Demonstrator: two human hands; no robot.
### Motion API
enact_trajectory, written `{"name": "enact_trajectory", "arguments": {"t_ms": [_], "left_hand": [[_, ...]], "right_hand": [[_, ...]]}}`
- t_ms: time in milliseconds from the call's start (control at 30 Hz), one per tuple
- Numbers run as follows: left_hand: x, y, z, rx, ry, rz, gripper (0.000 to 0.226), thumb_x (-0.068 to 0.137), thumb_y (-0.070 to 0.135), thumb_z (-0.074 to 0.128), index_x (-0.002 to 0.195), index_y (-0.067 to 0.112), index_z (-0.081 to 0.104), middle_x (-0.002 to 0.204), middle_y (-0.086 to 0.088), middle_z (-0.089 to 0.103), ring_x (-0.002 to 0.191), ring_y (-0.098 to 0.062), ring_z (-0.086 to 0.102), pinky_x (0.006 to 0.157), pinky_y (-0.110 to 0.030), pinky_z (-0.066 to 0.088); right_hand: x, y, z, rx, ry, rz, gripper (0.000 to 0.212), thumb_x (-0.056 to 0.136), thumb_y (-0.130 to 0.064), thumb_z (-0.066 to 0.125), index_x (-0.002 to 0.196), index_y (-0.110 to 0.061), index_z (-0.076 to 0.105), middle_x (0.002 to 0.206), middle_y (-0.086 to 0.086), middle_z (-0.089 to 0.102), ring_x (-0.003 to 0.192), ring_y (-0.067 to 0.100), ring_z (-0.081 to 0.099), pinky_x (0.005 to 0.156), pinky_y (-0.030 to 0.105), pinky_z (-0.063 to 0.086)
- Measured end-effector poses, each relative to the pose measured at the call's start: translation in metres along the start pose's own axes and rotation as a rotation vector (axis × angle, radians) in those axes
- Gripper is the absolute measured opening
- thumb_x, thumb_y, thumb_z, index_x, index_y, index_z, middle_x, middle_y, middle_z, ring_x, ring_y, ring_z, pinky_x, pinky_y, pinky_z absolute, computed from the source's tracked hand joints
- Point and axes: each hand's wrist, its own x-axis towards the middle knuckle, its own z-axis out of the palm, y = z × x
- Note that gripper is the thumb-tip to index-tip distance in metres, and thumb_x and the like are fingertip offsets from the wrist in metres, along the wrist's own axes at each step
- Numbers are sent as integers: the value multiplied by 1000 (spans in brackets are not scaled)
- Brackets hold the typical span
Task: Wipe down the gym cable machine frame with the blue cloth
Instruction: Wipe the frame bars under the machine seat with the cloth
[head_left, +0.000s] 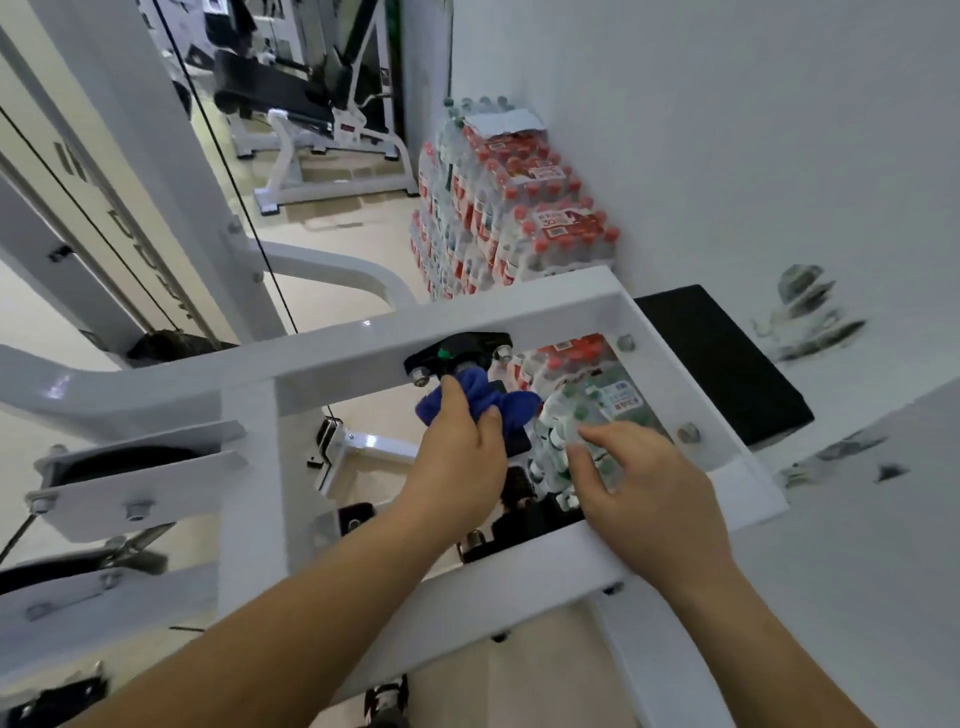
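My left hand (457, 457) grips the bunched blue cloth (478, 402) in curled fingers, under the white frame (337, 358) at its black bracket (462, 351). My right hand (649, 488) is loosely spread and holds nothing; its blurred fingertips seem clear of the frame.

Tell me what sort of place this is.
Most likely a gym: a white cable machine frame, a padded bench machine behind it, and stacked packs of bottled water.
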Motion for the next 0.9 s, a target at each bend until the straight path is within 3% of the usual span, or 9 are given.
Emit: {"name": "enact_trajectory", "arguments": {"t_ms": [133, 233, 367, 467, 533, 600, 733, 833, 900], "left_hand": [[-19, -2, -2, -36, -12, -13, 64, 108, 39, 40, 162, 27, 8, 142, -1, 53, 120, -22, 56, 102, -32, 40], [-41, -2, -2, 7, -102, -44, 50, 107, 37, 42, 152, 23, 27, 123, 1, 60, 101, -12, 59, 85, -27, 44], [-8, 6, -18, -44, -73, -153, 25, 105, 42, 46, 112, 19, 52, 102, -10, 67, 84, -19, 64, 72, -33, 52], [-23, 1, -17, -59, -111, -120, 26, 104, 47, 45, 119, 25, 49, 103, -4, 66, 90, -18, 65, 80, -34, 54], [-41, -5, -13, 82, -139, -68, 25, 104, 46, 47, 119, 25, 47, 100, 4, 62, 86, -8, 59, 71, -22, 46], [-36, -5, -10, 114, -152, -72, 27, 105, 44, 47, 114, 19, 51, 98, 0, 62, 82, -10, 57, 68, -23, 45], [-10, 8, -19, 4, -85, -87, 29, 106, 40, 45, 110, 12, 54, 92, -7, 64, 76, -16, 59, 74, -33, 51], [-11, 5, -22, -90, -53, -71, 27, 104, 45, 46, 116, 23, 56, 101, -4, 67, 91, -19, 65, 93, -43, 54], [-22, 2, -17, -98, -92, -117, 34, 102, 47, 50, 127, 23, 50, 109, -4, 64, 97, -19, 63, 93, -41, 53]], "right_hand": [[-1, -2, 1, -3, 20, 21, 29, 95, -45, 58, 108, -24, 74, 103, -9, 72, 92, 9, 64, 70, 16, 42], [-1, -2, 1, 9, 21, 24, 30, 96, -46, 58, 109, -25, 74, 104, -9, 72, 92, 8, 63, 70, 13, 41], [-2, -4, 2, 13, 32, 14, 27, 95, -43, 59, 108, -25, 75, 104, -10, 72, 93, 10, 64, 69, 22, 47], [-4, -3, 3, 7, 52, 11, 24, 95, -41, 60, 105, -26, 75, 101, -10, 72, 90, 9, 64, 68, 22, 48], [-6, -2, 4, -3, 56, -6, 21, 96, -40, 59, 103, -26, 73, 98, -11, 71, 86, 7, 61, 66, 19, 47], [-6, -2, 4, -11, 63, -22, 20, 97, -39, 58, 100, -26, 73, 94, -11, 69, 80, 5, 58, 63, 13, 41], [-7, -3, 3, -29, 67, -27, 17, 97, -36, 59, 91, -27, 71, 86, -12, 67, 73, 6, 55, 59, 17, 41], [-9, -5, 2, -24, 75, -36, 15, 97, -33, 60, 89, -26, 71, 83, -12, 66, 72, 6, 55, 58, 18, 43], [-10, -5, 2, -19, 71, -43, 15, 97, -33, 60, 90, -25, 71, 83, -12, 65, 71, 6, 56, 58, 16, 42]]}}
